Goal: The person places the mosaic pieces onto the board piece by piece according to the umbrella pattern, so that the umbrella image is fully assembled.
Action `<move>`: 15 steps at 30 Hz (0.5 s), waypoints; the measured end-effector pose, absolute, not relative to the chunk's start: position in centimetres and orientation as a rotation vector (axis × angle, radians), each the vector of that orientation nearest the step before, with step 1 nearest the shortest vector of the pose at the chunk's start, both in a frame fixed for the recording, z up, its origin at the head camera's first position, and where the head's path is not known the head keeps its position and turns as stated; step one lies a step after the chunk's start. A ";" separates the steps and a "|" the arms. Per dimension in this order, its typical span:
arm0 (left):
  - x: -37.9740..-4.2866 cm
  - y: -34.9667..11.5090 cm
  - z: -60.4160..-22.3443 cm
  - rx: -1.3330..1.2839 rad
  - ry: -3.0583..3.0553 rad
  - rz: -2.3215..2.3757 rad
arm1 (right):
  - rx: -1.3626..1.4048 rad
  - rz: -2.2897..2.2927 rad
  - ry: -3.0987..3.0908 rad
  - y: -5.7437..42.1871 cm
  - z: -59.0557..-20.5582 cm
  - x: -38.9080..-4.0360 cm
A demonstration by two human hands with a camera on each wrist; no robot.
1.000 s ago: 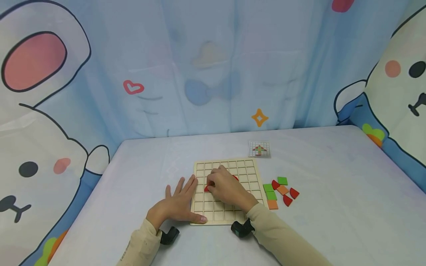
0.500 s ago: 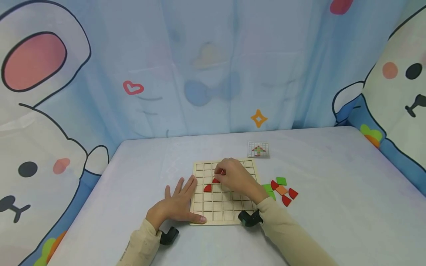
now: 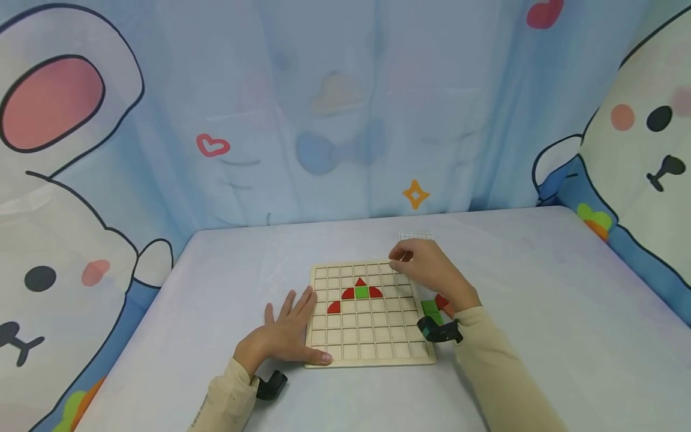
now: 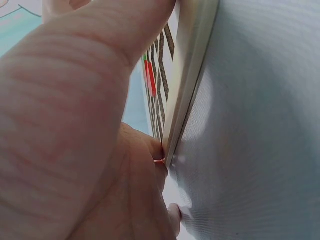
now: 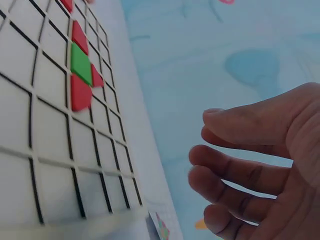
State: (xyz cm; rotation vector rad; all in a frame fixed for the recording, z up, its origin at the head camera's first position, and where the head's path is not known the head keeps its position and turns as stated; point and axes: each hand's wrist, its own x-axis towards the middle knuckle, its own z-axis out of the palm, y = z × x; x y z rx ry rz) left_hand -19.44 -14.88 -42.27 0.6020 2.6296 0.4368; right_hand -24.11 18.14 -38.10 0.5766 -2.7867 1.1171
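A pale wooden grid board lies on the table. In its cells sit a green square tile, a red triangle just above it, and red quarter-round tiles on both sides, with another quarter-round lower left. My left hand has its fingers spread at the board's left edge, thumb resting on the near left corner. Over the board's far right corner is my right hand, its fingers loosely bent; the right wrist view shows nothing between thumb and fingers.
Right of the board lie loose green tiles, a red one and an orange one, partly behind the right wrist. A gridded pattern card lies behind the board, mostly hidden by the right hand. A printed curtain hangs behind the table.
My right hand has left the red triangle in the board above the green square and moved right and back, off the tiles. The left hand stays in place.
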 end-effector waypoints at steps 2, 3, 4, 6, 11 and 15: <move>-19.4 -15.0 -42.3 0.595 2.632 0.440 | 0.547 1.130 -2.808 19.0 -38.0 -24.3; -19.4 -15.1 -42.3 0.594 2.633 0.440 | 0.534 1.131 -2.817 19.4 -38.1 -24.4; -19.4 -15.2 -42.3 0.592 2.634 0.440 | 0.517 1.133 -2.828 19.7 -38.0 -24.5; -19.4 -15.3 -42.3 0.587 2.639 0.440 | 0.494 1.134 -2.844 20.3 -38.1 -24.7; -19.5 -15.3 -42.4 0.592 2.641 0.441 | 0.436 1.123 -2.869 21.2 -38.2 -24.7; -19.4 -15.1 -42.6 0.613 2.631 0.456 | 0.426 1.150 -2.872 21.9 -38.4 -24.6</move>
